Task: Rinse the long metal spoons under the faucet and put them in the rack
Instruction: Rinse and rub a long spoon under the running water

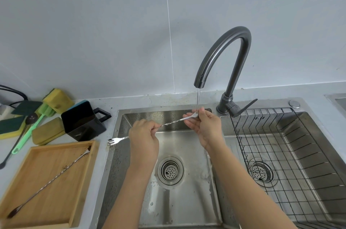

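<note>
A long twisted metal spoon (172, 122) with a fork end at the left is held across the left sink basin (189, 200). My left hand (144, 140) grips its shaft near the fork end. My right hand (205, 125) pinches the bowl end, which sits in the thin stream of water from the dark curved faucet (224, 54). A second long spoon (50, 183), dirty at both ends, lies diagonally in the wooden tray (78, 187) at the left. The black wire rack (292, 163) sits in the right basin and holds nothing.
On the counter at the left are a black square container (82, 122), several yellow and green sponges (56, 100), a green brush (31, 131) and a dark ladle (30, 117). Each basin has a drain strainer (170, 170). Grey wall tiles rise behind.
</note>
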